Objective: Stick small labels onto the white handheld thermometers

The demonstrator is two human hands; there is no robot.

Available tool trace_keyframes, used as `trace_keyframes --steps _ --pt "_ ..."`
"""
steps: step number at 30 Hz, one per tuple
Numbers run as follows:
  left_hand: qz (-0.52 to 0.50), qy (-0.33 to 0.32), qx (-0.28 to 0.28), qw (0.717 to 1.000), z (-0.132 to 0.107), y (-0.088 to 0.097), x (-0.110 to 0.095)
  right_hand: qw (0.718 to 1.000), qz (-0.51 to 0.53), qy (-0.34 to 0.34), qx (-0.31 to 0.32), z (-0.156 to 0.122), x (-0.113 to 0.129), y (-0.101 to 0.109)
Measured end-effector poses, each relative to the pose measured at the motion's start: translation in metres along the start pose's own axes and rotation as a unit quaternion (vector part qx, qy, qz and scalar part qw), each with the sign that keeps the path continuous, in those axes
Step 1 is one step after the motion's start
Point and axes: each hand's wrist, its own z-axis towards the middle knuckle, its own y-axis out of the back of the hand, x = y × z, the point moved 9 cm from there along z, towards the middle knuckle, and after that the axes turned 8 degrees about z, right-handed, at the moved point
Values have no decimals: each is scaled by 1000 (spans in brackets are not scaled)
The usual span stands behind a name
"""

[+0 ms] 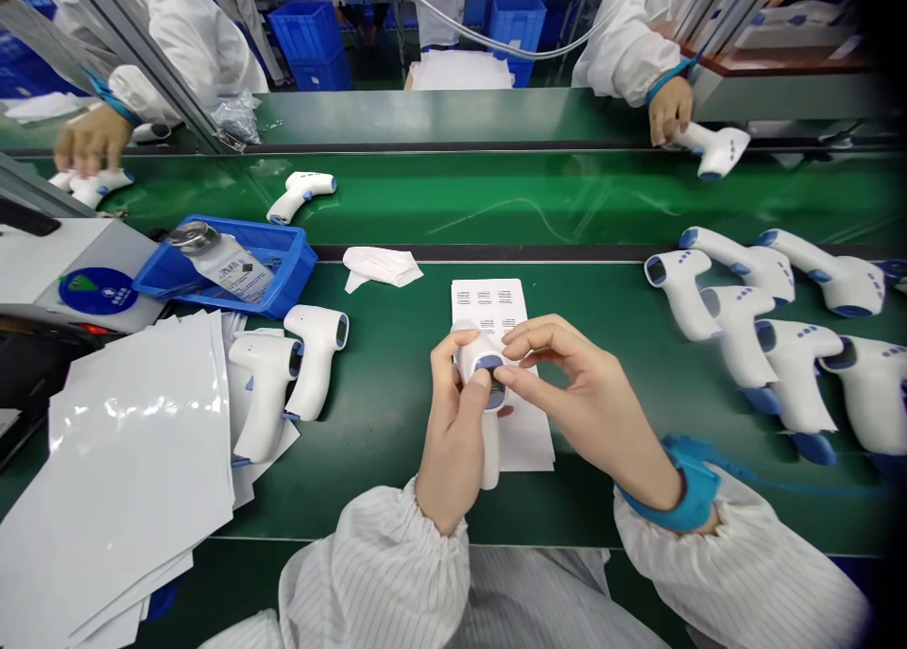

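One white thermometer (488,455) up in the hands, left hand (448,432) gripping the handle, right hand (588,394) pinching its blue end. Printed sheet (492,304) underneath, middle of the desk (383,498).

Infrared thermometers (751,337) crowding right, plastic bags (120,451) left

**Twelve white infrared thermometers (794,375) in view**
Your left hand (450,432) and right hand (591,394) are on one thermometer (488,455). Two thermometers (269,394) lie at 10 o'clock, six thermometers (737,347) at 2 o'clock, and one thermometer (301,196) at 11 o'clock. One more is in a co-worker's hand (92,141) at 10 o'clock, another in a second co-worker's hand (670,111) at 1 o'clock. You have one blue tray (283,271) at 10 o'clock, one label sheet (521,441) at 12 o'clock, and one white cloth (379,266) at 11 o'clock.
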Motion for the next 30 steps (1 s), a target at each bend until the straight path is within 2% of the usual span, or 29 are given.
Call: trace_keyframes --steps 2,5,12,14,16,18,20,22,24,27,30 --pt "33 -22 -4 999 -3 2 -3 998 -47 45 -13 -3 13 1" --pt "68 -56 -9 996 -5 4 -7 995 -86 56 6 -7 21 -4" --pt "119 -94 -15 988 -6 6 -10 992 -122 -34 26 -19 13 -7" --pt "126 -87 -8 988 -6 6 -9 994 -56 -80 49 -16 6 -9" --pt "113 -57 3 992 -4 6 -7 984 59 -146 86 -13 -5 -14" --pt "84 -5 15 996 -3 7 -3 958 149 -213 121 -11 -15 -20" --pt "42 51 41 997 -2 5 3 951 171 -230 116 -8 -21 -18" --pt "5 85 83 993 -2 0 5 973 139 -173 65 -2 -17 -9" --pt "-6 87 118 989 -3 -4 4 994 69 -84 24 1 -7 -4" --pt "15 65 140 988 -6 -7 3 999 -28 4 15 1 5 -9" --pt "33 45 131 990 -8 -6 3 997 -42 57 -10 2 14 -10"
